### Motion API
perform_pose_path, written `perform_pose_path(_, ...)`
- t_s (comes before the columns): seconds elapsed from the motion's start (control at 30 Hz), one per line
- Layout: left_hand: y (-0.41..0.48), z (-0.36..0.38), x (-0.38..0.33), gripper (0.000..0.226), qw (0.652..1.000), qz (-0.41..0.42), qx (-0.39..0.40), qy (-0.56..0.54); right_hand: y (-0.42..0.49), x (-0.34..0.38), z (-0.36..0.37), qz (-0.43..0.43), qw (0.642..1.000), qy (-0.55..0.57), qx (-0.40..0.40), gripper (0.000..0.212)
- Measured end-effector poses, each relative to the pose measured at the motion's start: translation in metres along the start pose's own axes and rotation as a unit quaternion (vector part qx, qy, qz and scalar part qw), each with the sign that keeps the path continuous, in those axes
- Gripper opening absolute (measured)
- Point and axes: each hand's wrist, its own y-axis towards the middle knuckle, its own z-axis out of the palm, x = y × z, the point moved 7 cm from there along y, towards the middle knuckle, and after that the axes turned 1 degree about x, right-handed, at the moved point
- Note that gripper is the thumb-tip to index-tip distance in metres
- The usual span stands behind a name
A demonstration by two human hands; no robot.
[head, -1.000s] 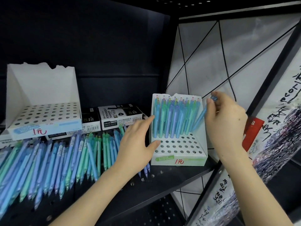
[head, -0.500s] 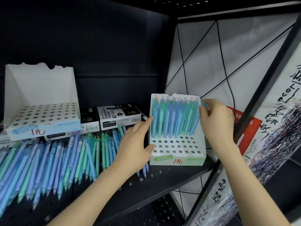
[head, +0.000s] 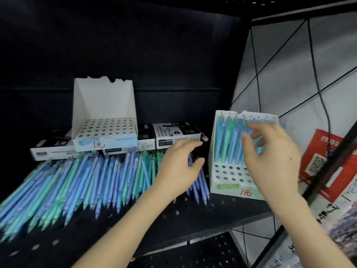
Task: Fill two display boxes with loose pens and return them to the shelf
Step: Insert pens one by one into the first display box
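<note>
The loose pens (head: 92, 180) lie in a wide fan on the black perforated shelf (head: 173, 219), tips toward the person. They look like light, stiff plastic with smooth barrels, likely to roll or slip. Each is probably best pinched at mid-barrel or near the clicker end, so the tip can be steered into a hole.

The nearer display box (head: 228, 188) stands at the right end of the shelf. Its back rows hold upright pens (head: 226, 140); its front holes are still bare. It is thin card and would probably flex, so it wants lifting by base and side together. The second display box (head: 104, 105) sits unfilled on black marker cartons (head: 173, 136) at the back.

The left hand (head: 179, 167) is spread over the right edge of the pile, fingers extended, thumb apart, grasping nothing; contact with the pens cannot be judged. The right hand (head: 270, 161), blurred, hangs before the standing pens with fingers loosely parted and no pen seen in it.
</note>
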Motion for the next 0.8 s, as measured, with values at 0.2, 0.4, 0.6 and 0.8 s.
perform_pose_path(0.2, -0.057, -0.087, 0.059, 0.035, 0.979, -0.105, -0.086, 0.154, -0.044, 0.078, 0.089, -0.065, 0.952, 0.140, 0.263, 0.032)
perform_pose_path(0.4, -0.118, -0.171, 0.133, 0.046, 0.900, -0.300, -0.125, 0.290, -0.056, 0.129, 0.144, -0.128, 0.946, 0.071, 0.290, 0.050)
perform_pose_path(0.6, -0.132, -0.185, 0.167, 0.070, 0.867, -0.398, -0.061, 0.293, -0.066, 0.148, 0.167, -0.132, 0.942, -0.072, 0.302, 0.077)
perform_pose_path(0.8, -0.132, -0.187, 0.177, 0.081, 0.893, -0.405, -0.108, 0.164, -0.071, 0.143, 0.178, -0.114, 0.933, -0.023, 0.341, 0.078)
